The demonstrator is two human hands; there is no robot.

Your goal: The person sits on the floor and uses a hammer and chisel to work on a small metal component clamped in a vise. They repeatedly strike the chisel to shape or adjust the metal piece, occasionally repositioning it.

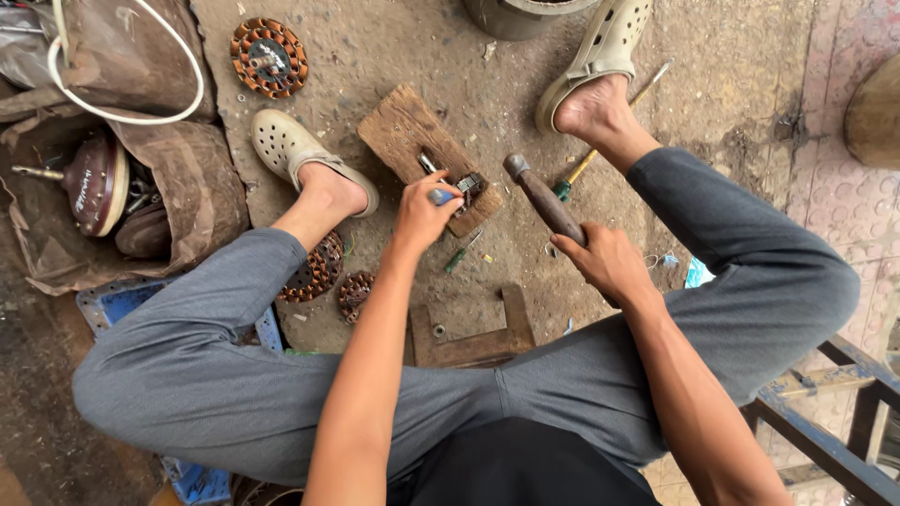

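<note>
We see a person sitting low over a dirt floor, with both hands out in front. The left hand [424,211] is curled shut and pinches a small tool with a blue handle [441,197]. The tip of that tool touches a small metal part [466,184] that lies on a wood block [412,141] just past the fingers.

The right hand [607,264] is closed tight around the wooden handle of a hammer [544,201]. The hammer head points up and toward the left hand, close to the metal part but not touching it.

Below the left hand, nearer the body, lies a wooden frame [473,342]. Between the two hands a green screwdriver [461,253] rests on the ground. Past the right hand lies another screwdriver with a yellow and green handle [583,169], beside a foot in a pale clog [600,52]. To the left of the left hand is the other clog [300,155], and far past it sits a round copper coil [269,56].
</note>
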